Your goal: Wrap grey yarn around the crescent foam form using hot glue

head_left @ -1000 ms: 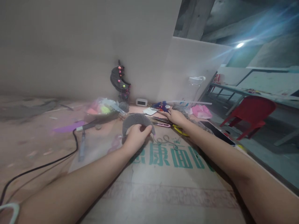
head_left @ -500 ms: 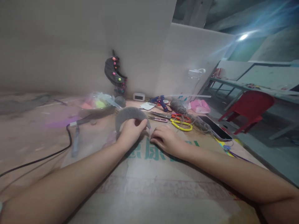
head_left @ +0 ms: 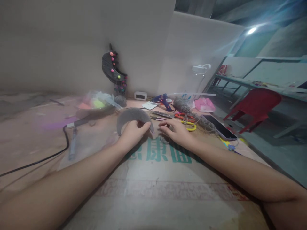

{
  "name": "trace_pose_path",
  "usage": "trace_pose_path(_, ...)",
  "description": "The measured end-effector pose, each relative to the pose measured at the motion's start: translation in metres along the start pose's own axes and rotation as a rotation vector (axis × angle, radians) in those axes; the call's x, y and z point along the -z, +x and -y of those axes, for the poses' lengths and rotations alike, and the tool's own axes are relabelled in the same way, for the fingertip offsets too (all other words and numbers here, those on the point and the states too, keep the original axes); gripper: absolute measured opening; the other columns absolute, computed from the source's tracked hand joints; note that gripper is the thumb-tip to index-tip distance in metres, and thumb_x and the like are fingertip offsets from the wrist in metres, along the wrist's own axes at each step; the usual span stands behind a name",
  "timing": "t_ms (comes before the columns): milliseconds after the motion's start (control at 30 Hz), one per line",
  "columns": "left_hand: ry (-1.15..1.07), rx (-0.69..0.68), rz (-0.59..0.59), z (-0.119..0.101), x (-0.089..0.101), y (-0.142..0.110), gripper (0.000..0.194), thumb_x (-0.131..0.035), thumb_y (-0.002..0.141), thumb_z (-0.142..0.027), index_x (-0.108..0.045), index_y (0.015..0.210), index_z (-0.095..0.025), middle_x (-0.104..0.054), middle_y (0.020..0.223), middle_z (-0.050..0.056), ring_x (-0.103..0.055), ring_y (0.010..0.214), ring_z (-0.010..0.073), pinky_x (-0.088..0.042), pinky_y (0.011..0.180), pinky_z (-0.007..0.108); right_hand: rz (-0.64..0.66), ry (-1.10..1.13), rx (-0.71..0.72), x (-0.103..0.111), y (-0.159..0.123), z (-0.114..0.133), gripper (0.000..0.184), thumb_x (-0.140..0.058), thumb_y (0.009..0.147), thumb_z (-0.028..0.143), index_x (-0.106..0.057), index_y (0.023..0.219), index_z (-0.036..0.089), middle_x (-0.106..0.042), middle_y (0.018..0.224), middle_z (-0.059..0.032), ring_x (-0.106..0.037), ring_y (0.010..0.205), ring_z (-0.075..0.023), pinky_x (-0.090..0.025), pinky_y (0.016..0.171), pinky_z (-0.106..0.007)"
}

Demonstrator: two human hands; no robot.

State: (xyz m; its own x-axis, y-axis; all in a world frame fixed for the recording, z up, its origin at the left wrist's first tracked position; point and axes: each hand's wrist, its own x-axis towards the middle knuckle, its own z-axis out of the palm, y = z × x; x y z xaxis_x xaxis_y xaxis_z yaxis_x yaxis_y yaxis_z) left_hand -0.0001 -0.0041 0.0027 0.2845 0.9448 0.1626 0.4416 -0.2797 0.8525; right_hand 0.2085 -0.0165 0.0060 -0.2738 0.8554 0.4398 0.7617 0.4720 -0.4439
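Note:
A grey crescent (head_left: 130, 116), its surface wound with yarn, stands curved side up above the cardboard. My left hand (head_left: 134, 131) is closed around its inner edge near the right tip, thumb on top. That tip shows a small pinkish end. Just to the right, apart from the crescent, my right hand (head_left: 175, 129) has its fingers curled and thumb near the fingertips. What it pinches is too small to make out. A faint loop of grey strand (head_left: 164, 139) lies beneath those fingers.
Behind my right hand lie scissors with yellow handles (head_left: 192, 127), orange-handled scissors (head_left: 184, 117), a blue glue gun (head_left: 165, 101), grey yarn (head_left: 182, 107) and a phone (head_left: 219, 127). A pompom-trimmed dark crescent (head_left: 110, 68) is at the wall. A black cable (head_left: 66, 140) runs left.
My right hand has moved up and slightly right, away from the crescent's tip, and its fingers have loosened a little. My left hand keeps hold of the crescent. The whole view has shifted slightly.

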Motion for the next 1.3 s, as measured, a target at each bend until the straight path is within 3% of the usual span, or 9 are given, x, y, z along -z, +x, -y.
trace_pose_path(133,-0.036,0.02,-0.038,0.001,-0.001,0.0,0.042,-0.048,0.083,-0.048,-0.071,0.066,-0.017,-0.074,0.065,0.007,-0.065,0.062,0.0201,-0.044,0.061,0.027,-0.035,0.294,-0.153,0.0,-0.005,0.009,0.016,-0.059,0.087,0.032,-0.06,0.099,0.02,-0.07,0.102,-0.0051,-0.057,0.068,-0.0135,-0.045,0.064,-0.029)
trace_pose_path(333,-0.017,0.024,-0.068,0.0,-0.001,0.001,0.039,-0.051,0.082,-0.048,-0.068,0.067,-0.017,-0.073,0.066,0.004,-0.065,0.065,0.0192,-0.042,0.06,0.027,0.134,0.624,-0.177,-0.001,-0.016,0.031,0.025,-0.061,0.085,0.035,-0.04,0.085,0.022,-0.065,0.118,-0.0058,-0.045,0.048,-0.0044,-0.036,0.043,-0.022)
trace_pose_path(433,0.017,0.043,-0.082,-0.002,0.001,0.0,0.038,-0.052,0.082,-0.048,-0.066,0.064,-0.018,-0.07,0.063,0.002,-0.063,0.063,0.0181,-0.04,0.059,0.026,0.184,0.487,-0.112,-0.001,-0.018,0.032,0.022,-0.064,0.083,0.032,-0.045,0.088,0.021,-0.067,0.099,-0.0041,-0.05,0.053,-0.0072,-0.04,0.048,-0.022)
trace_pose_path(533,0.042,0.052,-0.086,-0.003,0.001,0.0,0.038,-0.052,0.082,-0.048,-0.066,0.063,-0.018,-0.07,0.063,0.002,-0.063,0.063,0.018,-0.04,0.062,0.027,0.161,0.153,0.07,0.0,-0.018,0.028,0.016,-0.066,0.083,0.028,-0.053,0.089,0.019,-0.063,0.079,-0.0022,-0.055,0.064,-0.0125,-0.044,0.059,-0.026)
trace_pose_path(767,0.023,0.021,-0.053,0.0,-0.002,-0.001,0.036,-0.052,0.082,-0.047,-0.067,0.066,-0.019,-0.073,0.069,0.003,-0.066,0.071,0.0207,-0.043,0.066,0.027,0.015,-0.206,0.405,0.0,-0.018,0.02,0.017,-0.048,0.096,0.026,-0.062,0.093,0.018,-0.068,0.085,-0.0072,-0.06,0.078,-0.017,-0.044,0.072,-0.03)
trace_pose_path(900,0.01,0.02,-0.064,0.0,-0.001,0.0,0.037,-0.051,0.083,-0.047,-0.066,0.064,-0.019,-0.072,0.066,0.003,-0.065,0.067,0.0194,-0.043,0.065,0.027,0.051,-0.079,0.166,0.003,-0.02,0.026,0.017,-0.058,0.09,0.035,-0.057,0.088,0.019,-0.062,0.072,-0.0019,-0.053,0.059,-0.0129,-0.04,0.058,-0.026)
trace_pose_path(1067,0.013,0.031,-0.117,0.0,0.0,0.001,0.036,-0.052,0.082,-0.048,-0.065,0.065,-0.019,-0.071,0.067,0.003,-0.064,0.067,0.0192,-0.041,0.062,0.026,0.156,0.332,-0.131,0.003,-0.019,0.037,0.019,-0.055,0.09,0.035,-0.044,0.083,0.021,-0.068,0.089,-0.0024,-0.051,0.056,-0.0092,-0.041,0.054,-0.024)
trace_pose_path(1200,0.027,0.035,-0.134,0.0,0.001,0.001,0.037,-0.052,0.082,-0.049,-0.064,0.065,-0.019,-0.07,0.067,0.003,-0.063,0.066,0.0194,-0.041,0.063,0.027,0.263,0.397,-0.131,-0.004,-0.02,0.035,0.02,-0.064,0.083,0.031,-0.046,0.087,0.021,-0.064,0.08,-0.0002,-0.056,0.062,-0.0113,-0.045,0.057,-0.024)
trace_pose_path(1300,0.018,0.029,-0.126,0.0,0.001,0.0,0.038,-0.052,0.082,-0.05,-0.064,0.064,-0.019,-0.07,0.066,0.003,-0.062,0.066,0.0194,-0.042,0.064,0.027,0.246,0.239,-0.024,-0.006,-0.023,0.03,0.02,-0.062,0.085,0.025,-0.052,0.102,0.021,-0.062,0.074,0.0011,-0.058,0.065,-0.013,-0.046,0.061,-0.026)
